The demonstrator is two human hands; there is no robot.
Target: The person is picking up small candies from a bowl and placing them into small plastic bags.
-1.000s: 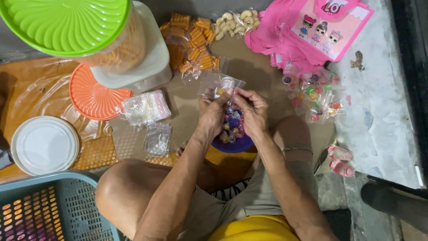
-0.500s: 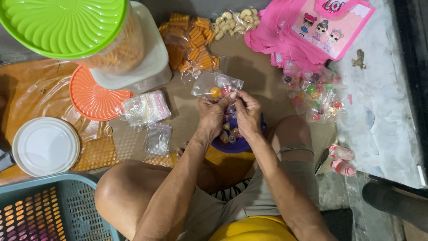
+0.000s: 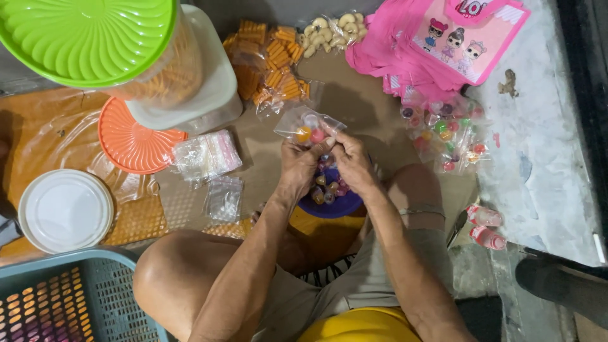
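Observation:
Both hands hold a small clear plastic bag (image 3: 306, 125) with a few round sweets in it, orange, pink and white. My left hand (image 3: 299, 166) grips the bag's lower left edge. My right hand (image 3: 352, 162) pinches its lower right edge with thumb and fingers. Under the hands stands a dark blue bowl (image 3: 335, 206) with several wrapped sweets. It rests on brown cardboard between my bent knees.
A green-lidded jar (image 3: 95, 44) of orange snacks, an orange lid (image 3: 130, 142), a white lid (image 3: 63, 209) and a stack of empty clear bags (image 3: 206, 155) lie left. Filled sweet bags (image 3: 446, 130), pink printed bags (image 3: 443, 44), snack packets (image 3: 272, 69) and a teal basket (image 3: 76, 297) surround me.
The bag has risen slightly and tilted left, away from the bowl. Sweets now show inside it. Both hands moved up with it.

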